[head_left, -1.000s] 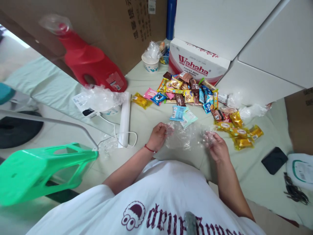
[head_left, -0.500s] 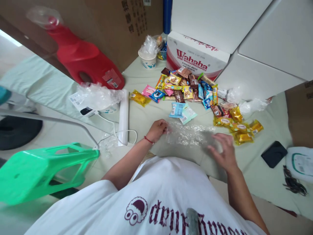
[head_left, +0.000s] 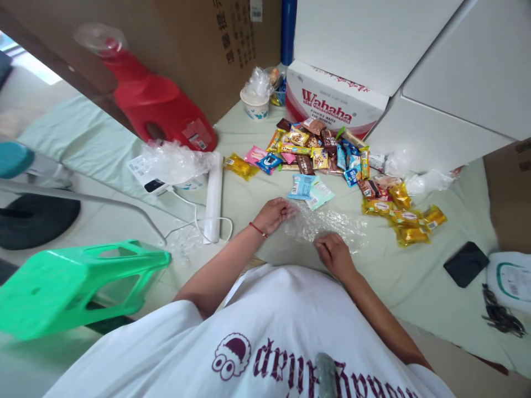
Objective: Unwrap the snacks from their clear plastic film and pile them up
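A crinkled clear plastic bag is stretched across the cloth in front of me. My left hand, with a red cord at the wrist, pinches its left end. My right hand is closed at the bag's near edge, fingers curled against the plastic; a firm grip there looks likely, though the fingertips are partly hidden. Just beyond the bag lie a light blue packet and a pale green packet. Farther back is a heap of small wrapped snacks, and yellow-wrapped packets lie to the right.
A Wahaha carton stands behind the snacks, beside a paper cup. To the left are a red jug, a white roll with a cable, and a green stool. At right lies a black phone-like object.
My right hand has moved left and closed from a spread pose, coming to the bag's near edge. My left hand keeps its pinch. The view has shifted slightly.
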The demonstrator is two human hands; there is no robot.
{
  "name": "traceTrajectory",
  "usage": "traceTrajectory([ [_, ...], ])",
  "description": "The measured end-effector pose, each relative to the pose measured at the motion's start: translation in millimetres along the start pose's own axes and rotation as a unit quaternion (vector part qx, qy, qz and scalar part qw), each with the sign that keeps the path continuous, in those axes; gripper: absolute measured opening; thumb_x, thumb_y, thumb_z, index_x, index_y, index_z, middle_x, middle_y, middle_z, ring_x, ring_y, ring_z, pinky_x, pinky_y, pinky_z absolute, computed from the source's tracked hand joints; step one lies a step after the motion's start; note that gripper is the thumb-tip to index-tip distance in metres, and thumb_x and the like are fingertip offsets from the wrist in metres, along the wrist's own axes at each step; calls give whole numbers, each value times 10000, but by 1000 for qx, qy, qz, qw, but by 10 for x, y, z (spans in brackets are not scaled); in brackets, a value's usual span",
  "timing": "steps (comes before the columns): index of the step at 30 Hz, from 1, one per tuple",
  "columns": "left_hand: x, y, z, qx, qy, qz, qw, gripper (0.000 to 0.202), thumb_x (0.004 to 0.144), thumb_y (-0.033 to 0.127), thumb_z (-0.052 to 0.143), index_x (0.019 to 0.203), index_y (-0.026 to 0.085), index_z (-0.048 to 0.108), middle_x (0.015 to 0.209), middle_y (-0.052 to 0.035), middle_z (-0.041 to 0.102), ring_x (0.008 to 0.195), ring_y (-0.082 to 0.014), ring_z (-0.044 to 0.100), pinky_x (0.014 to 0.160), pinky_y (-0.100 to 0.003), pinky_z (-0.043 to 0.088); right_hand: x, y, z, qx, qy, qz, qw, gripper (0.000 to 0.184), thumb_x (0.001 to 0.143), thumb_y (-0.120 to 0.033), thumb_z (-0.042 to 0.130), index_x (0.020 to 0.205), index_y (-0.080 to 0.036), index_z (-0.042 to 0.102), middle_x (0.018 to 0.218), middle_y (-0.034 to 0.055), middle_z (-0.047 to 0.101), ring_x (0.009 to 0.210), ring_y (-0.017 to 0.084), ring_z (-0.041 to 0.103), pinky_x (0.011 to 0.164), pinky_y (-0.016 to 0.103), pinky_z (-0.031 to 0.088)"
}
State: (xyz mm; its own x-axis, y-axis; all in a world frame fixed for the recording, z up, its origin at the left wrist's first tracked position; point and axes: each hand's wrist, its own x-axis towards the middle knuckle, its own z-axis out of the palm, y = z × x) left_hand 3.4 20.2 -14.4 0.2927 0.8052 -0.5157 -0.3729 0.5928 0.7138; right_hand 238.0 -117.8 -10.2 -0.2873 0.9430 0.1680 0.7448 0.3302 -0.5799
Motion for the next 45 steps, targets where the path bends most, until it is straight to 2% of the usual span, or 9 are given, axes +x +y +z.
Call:
traceTrajectory([
  [7, 19, -12, 2, -31, -26, -24, 999, 186, 821, 109, 695, 757, 155, 527, 810, -58, 723, 798, -159, 754, 824, -344, 643, 74, -160, 67, -125, 0, -59, 990, 363, 1005, -436, 607, 1264, -191, 673, 1179, 158, 647, 1047, 297, 551, 887, 433, 503],
  [12, 70, 35, 15, -34, -21, -39, 998, 213, 826, 66, 667, 730, 166, 505, 697, -25, 667, 802, -184, 760, 849, -370, 634, 237, -93, 240, -168, -28, -52, 984, 269, 1057, -289, 502, 1012, -193, 749, 989, 121, 689, 936, 257, 563, 826, 379, 484],
  [18, 1, 103, 14, -26, -7, -3, 1000, 219, 827, 175, 714, 738, 169, 514, 808, -39, 663, 849, -162, 711, 860, -366, 612, 280, -196, 166, 70, 34, 79, 994, 262, 1004, -345, 532, 939, -195, 737, 890, 75, 694, 811, 198, 613, 758, 314, 497],
  [22, -256, 57, -6, 7, 87, 117, 989, 244, 826, 331, 749, 917, 202, 564, 1026, -30, 642, 963, -145, 634, 827, -302, 584, 334, -408, 18, 260, 80, 275, 922, 286, 885, -466, 639, 858, -189, 707, 636, -33, 560, 541, 119, 442, 536, 251, 368],
  [25, -544, -75, 25, 48, 179, 177, 967, 344, 819, 426, 766, 998, 228, 549, 1070, -24, 626, 988, -152, 606, 812, -277, 554, 404, -575, -75, 334, 101, 333, 876, 304, 818, -491, 681, 854, -189, 693, 586, -65, 492, 488, 95, 366, 478, 237, 294],
  [29, -850, -293, 209, 162, 71, 144, 974, 384, 760, 489, 814, 911, 197, 615, 962, -46, 674, 974, -201, 633, 868, -323, 529, 494, -792, -113, 368, 106, 341, 859, 301, 788, -487, 723, 840, -193, 683, 573, -63, 523, 458, 92, 414, 453, 230, 326],
  [33, -908, -390, 402, 118, -36, 139, 983, 349, 790, 502, 779, 871, 187, 654, 922, -36, 692, 951, -202, 640, 886, -320, 507, 546, -940, -76, 440, 107, 352, 819, 335, 743, -486, 788, 841, -182, 687, 584, -56, 561, 440, 72, 411, 424, 208, 326],
  [40, -799, -270, 239, -79, -41, 16, 996, 301, 728, 349, 853, 788, 188, 605, 1008, -48, 710, 1011, -207, 664, 873, -369, 586, 455, -759, -287, 577, 192, 397, 687, 437, 573, -401, 952, 801, -178, 652, 703, -46, 623, 450, 5, 321, 369, 120, 250],
  [45, -634, -118, 44, -136, 27, -71, 988, 148, 779, 212, 668, 752, 183, 526, 844, -56, 703, 846, -220, 736, 793, -407, 622, 188, -325, -626, 589, 222, 421, 653, 469, 521, -319, 994, 818, -180, 658, 682, -69, 578, 444, -10, 296, 349, 84, 252],
])
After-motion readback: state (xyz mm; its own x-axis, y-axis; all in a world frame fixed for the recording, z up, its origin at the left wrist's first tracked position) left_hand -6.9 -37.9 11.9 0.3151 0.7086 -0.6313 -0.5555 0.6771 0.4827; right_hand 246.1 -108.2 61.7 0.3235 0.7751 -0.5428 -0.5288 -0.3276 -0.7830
